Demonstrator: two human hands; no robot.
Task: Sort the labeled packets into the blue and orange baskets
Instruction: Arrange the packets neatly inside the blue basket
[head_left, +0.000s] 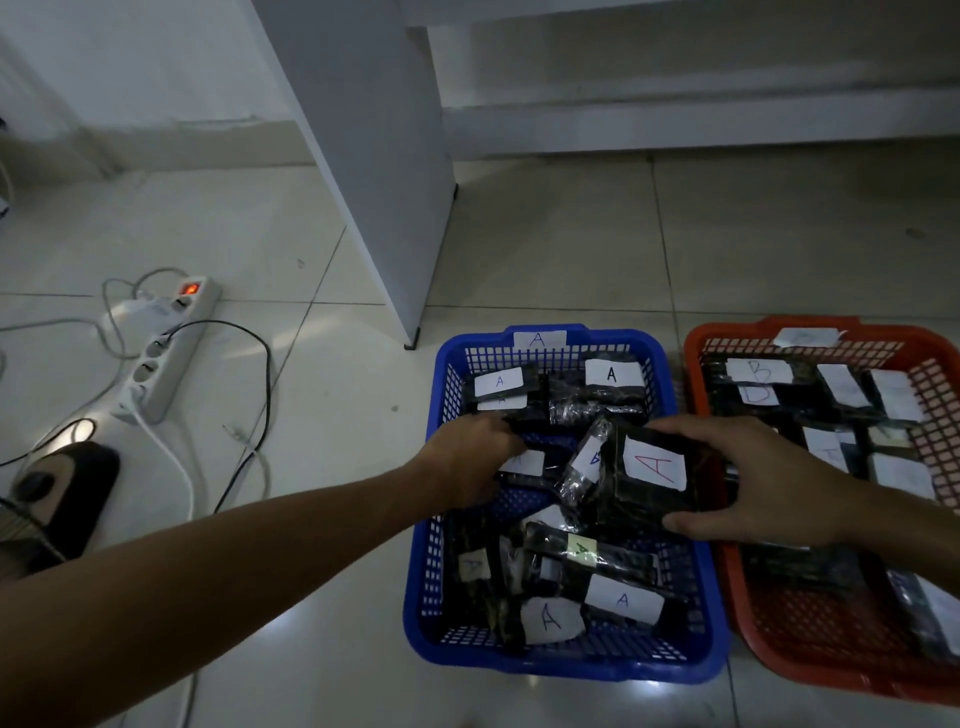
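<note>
At the far left, a dark rounded object (62, 488) is being seen on the tiled floor (322, 395), with several cables trailing past it. Just beyond it, a white power strip (169, 348) is being lit by its red switch, and a white adapter is being held in one of its sockets. A white panel leg (374, 171) is being stood on the floor behind the baskets.

The left hand (470, 462) is being reached into the blue basket (566, 662), over its left rim. Its fingers are being curled down among the black packets there; whether anything is being pinched cannot be told, since the fingertips are being hidden. An "A" tag is being shown on the basket's far rim, and black packets with white "A" labels are being held inside it, at the back and at the front.

A black packet with a red "A" label (652, 478) is being held above the middle of the blue basket, near its right wall. It is being gripped by the right hand (753, 480), the fingers spread along its far edge and the thumb pressed at its near edge.

At the right, packets marked "B" are being held in the orange basket (779, 644), just beside the blue one.
</note>
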